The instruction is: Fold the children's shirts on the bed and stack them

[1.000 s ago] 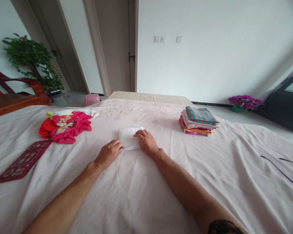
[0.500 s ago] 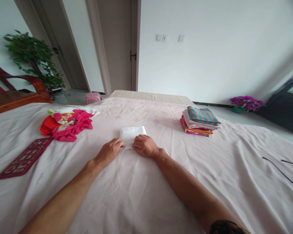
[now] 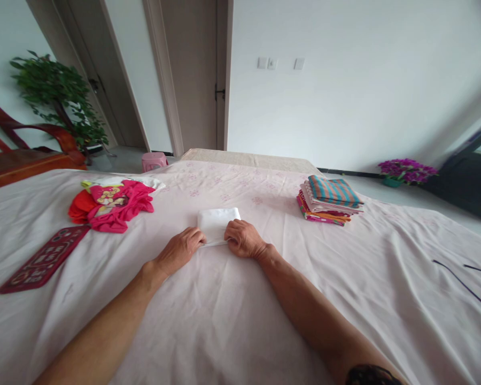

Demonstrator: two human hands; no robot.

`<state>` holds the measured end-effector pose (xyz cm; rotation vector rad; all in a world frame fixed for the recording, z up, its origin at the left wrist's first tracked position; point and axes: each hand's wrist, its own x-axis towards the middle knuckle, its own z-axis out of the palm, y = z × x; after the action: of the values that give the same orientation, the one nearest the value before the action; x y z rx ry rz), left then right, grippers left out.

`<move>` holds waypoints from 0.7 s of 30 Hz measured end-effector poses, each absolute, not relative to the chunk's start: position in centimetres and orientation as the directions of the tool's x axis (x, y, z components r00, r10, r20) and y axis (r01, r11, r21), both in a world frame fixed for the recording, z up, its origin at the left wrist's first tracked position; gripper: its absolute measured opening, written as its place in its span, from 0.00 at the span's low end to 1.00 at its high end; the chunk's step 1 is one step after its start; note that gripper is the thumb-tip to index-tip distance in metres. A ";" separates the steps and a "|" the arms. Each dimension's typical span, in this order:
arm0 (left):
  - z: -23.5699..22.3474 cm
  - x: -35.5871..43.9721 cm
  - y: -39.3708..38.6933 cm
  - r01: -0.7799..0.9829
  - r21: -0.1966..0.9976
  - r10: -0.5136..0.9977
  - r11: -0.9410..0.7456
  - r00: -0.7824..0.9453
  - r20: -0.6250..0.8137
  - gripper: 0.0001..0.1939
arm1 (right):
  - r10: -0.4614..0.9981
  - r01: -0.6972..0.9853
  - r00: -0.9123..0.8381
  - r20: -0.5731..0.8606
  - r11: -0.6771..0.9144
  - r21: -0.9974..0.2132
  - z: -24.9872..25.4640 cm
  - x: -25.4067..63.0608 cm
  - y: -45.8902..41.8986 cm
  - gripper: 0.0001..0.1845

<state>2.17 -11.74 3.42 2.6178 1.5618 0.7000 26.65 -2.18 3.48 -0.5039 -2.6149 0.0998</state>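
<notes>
A small white folded cloth (image 3: 216,224) lies flat on the pale pink bed sheet (image 3: 208,321), straight in front of me. My left hand (image 3: 186,241) grips its near left corner with the fingers curled in. At the near right corner, my right hand (image 3: 244,238) is closed on the cloth's edge, knuckles up. The fingertips of both hands are hidden beneath the knuckles. Between the hands, the cloth's near edge runs nearly straight.
A loose heap of pink and red clothes (image 3: 116,206) lies to the left, with a dark red patterned panel (image 3: 44,259) nearer me. A stack of folded clothes (image 3: 331,200), striped on top, stands to the right. Black cords (image 3: 465,286) lie at the far right.
My right hand has shifted slightly right along the near edge of the white cloth, uncovering more of it. My left hand keeps its grip on the left corner.
</notes>
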 end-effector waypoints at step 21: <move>5.5 3.5 -12.4 0.900 0.166 0.829 -0.404 0.283 0.483 0.16 | 0.695 0.419 -0.415 0.588 0.719 -0.554 4.3 27.9 -1.6 0.16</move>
<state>3.46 -12.38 5.53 2.6239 1.7813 0.8399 27.91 -1.64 4.29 -0.8449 -2.0655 0.4082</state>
